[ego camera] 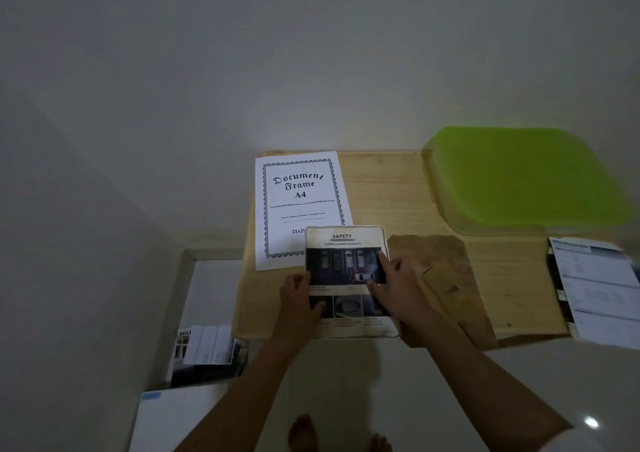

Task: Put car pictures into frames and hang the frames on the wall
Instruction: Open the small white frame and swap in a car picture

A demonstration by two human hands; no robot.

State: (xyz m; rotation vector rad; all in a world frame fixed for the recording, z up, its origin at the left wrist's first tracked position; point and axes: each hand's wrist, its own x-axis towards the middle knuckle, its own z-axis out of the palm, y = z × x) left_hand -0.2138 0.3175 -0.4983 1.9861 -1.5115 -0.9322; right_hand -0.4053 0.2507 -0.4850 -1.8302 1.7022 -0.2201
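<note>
Car picture [346, 244], a brochure page headed "SAFETY", is seen lying flat at the near edge of the wooden table [391, 192], about midway along it, bordered by a pale rounded-corner frame rim [385, 240]. Its left edge is gripped by the left hand [298, 299], with the thumb laid on the print and the fingers curled at the edge. The right hand [398, 285] is spread flat on the page's right side, fingers straight and pressing, nothing grasped. The page's far left corner is laid over a white insert sheet [298, 192] printed "Document Frame A4", which reaches the table's far edge. A brown backing board [443, 278] is noted just right of the picture, partly under the right wrist. A green plastic tray [526, 174] is set at the far right corner. Specification sheets [599, 285] overhang the right edge. Brochures [207, 351] are seen on the floor off the left edge.
</note>
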